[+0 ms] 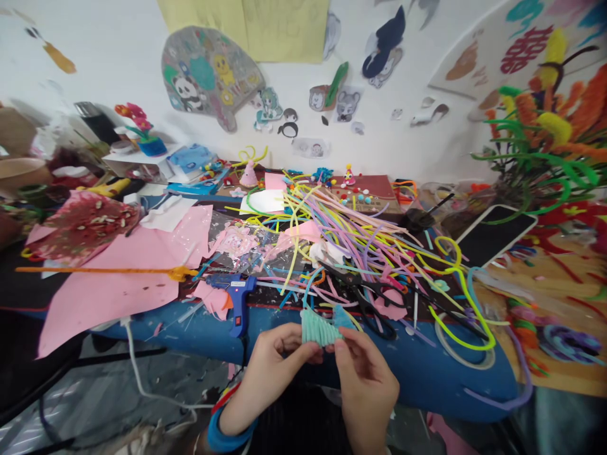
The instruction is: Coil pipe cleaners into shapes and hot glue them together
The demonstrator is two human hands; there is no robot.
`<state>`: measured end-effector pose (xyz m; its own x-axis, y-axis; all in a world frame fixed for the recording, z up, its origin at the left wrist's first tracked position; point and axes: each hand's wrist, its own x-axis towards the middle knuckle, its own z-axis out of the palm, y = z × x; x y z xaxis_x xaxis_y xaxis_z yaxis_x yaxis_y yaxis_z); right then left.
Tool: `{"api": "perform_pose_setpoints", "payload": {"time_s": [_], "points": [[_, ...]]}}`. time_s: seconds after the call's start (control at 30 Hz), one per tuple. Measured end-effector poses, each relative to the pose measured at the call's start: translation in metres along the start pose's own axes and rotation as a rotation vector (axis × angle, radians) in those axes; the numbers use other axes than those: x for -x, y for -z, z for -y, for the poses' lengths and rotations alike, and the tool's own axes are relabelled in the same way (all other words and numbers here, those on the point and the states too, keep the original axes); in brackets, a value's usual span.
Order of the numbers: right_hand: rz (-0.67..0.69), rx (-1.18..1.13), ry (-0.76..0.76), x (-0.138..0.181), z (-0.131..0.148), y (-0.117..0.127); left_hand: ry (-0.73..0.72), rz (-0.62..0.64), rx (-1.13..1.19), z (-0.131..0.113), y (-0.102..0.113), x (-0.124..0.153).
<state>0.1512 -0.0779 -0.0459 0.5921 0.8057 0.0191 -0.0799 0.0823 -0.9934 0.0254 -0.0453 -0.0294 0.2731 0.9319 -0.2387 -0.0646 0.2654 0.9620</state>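
Both hands meet at the near edge of the blue table (427,373), low in the head view. My left hand (270,373) pinches the left side of a small pale-teal pipe-cleaner coil (318,327), fingers closed on it. My right hand (367,382) grips the coil's right end, where a darker blue tip sticks up. The coil is wound in tight rows and hangs just in front of the table edge.
A blue glue gun (238,297) with a white cord lies just behind my left hand. Black scissors (370,303) rest beside a heap of coloured pipe cleaners (341,234). Pink paper (118,278) covers the left; a dark phone (496,234) and tape roll (462,344) sit right.
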Motion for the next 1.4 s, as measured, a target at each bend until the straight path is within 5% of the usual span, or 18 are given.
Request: {"api": "perform_pose_setpoints", "payload": {"time_s": [0.3, 0.6, 0.9, 1.1, 1.3, 1.4], "points": [[0.053, -0.118, -0.19, -0.01, -0.003, 0.0, -0.002, 0.096, -0.013, 0.001, 0.003, 0.0], [0.036, 0.059, 0.022, -0.003, 0.001, 0.0, -0.059, -0.006, 0.043, -0.003, 0.004, -0.004], [0.296, -0.267, -0.281, -0.015, -0.002, 0.002, 0.043, 0.197, 0.203, -0.002, 0.011, -0.011], [0.29, -0.169, -0.111, -0.014, 0.001, 0.003, -0.061, 0.073, 0.2, 0.001, 0.017, -0.011], [0.45, -0.384, -0.358, -0.017, -0.005, 0.005, -0.041, 0.153, 0.276, 0.011, 0.019, -0.011], [0.461, -0.347, -0.332, -0.019, -0.01, 0.008, -0.039, 0.12, 0.275, 0.011, 0.017, -0.011]]}}
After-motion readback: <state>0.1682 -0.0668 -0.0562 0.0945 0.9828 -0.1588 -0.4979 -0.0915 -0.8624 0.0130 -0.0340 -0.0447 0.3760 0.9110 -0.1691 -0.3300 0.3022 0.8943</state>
